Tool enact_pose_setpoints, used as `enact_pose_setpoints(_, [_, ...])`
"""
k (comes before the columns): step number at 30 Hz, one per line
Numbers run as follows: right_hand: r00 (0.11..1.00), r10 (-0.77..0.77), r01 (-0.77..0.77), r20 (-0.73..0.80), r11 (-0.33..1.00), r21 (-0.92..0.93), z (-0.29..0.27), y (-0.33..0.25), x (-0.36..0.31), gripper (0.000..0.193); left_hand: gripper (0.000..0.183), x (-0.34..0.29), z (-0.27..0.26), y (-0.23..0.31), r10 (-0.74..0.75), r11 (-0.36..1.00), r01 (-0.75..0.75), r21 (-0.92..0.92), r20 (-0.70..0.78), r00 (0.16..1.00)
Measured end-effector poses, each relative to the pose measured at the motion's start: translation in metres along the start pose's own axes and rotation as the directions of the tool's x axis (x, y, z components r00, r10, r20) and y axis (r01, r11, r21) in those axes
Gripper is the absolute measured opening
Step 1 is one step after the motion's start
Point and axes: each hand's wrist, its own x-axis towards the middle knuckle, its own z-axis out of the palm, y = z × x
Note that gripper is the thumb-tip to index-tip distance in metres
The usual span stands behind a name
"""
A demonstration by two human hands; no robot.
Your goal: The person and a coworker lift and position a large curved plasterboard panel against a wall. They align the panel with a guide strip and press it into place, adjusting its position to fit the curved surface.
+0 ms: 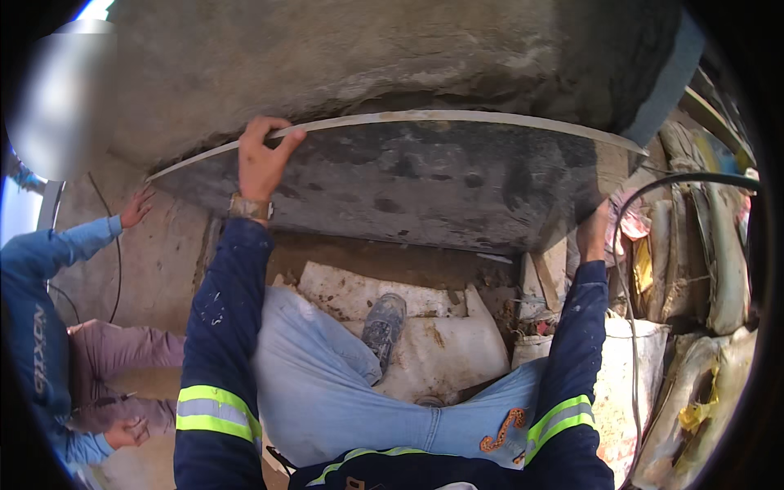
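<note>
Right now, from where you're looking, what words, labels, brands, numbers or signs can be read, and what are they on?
Pale lettering on the blue top at far left: large enough to read, but I won't copy it out.
Reddish marks on the white sack at lower right: too blurred to read.
Dark board: no readable lettering.

I list: stacked sacks [725, 269], my right; black cable [694, 177], arching across them; dirty white sheet [449, 351], on ground [433, 269]; co-worker [34, 318], my left.
</note>
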Motion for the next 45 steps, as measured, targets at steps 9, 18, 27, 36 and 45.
enact_pose_setpoints(9, [0.994, -0.025, 0.025, 0.108, 1.0, 0.005, -0.004, 0.033, 0.023, 0.062, 0.054, -0.018, -0.005, -0.015, 0.011, 1.0, -0.01, 0.014, -0.084, 0.996])
enact_pose_setpoints(18, [0.973, -0.172, 0.191, 0.151, 0.974, -0.125, -0.036, 0.031, 0.035, 0.049, 0.052, -0.003, 0.011, -0.008, 0.054, 0.999, -0.054, 0.001, -0.099, 0.994])
enact_pose_setpoints(27, [0.975, -0.149, 0.151, 0.164, 0.989, 0.004, -0.038, 0.029, 0.028, 0.043, 0.051, -0.007, 0.009, -0.013, -0.005, 1.0, 0.004, -0.007, -0.051, 0.999])
enact_pose_setpoints(36, [0.989, -0.068, 0.054, 0.128, 0.992, 0.11, -0.031, 0.022, 0.017, 0.047, 0.049, -0.006, 0.004, -0.016, 0.085, 0.996, -0.083, 0.031, -0.077, 0.993])
enact_pose_setpoints(45, [0.992, 0.117, -0.111, -0.041, 0.986, 0.121, 0.024, 0.004, -0.001, 0.077, 0.04, -0.017, -0.005, -0.029, -0.06, 0.998, 0.06, -0.004, 0.004, 0.998])
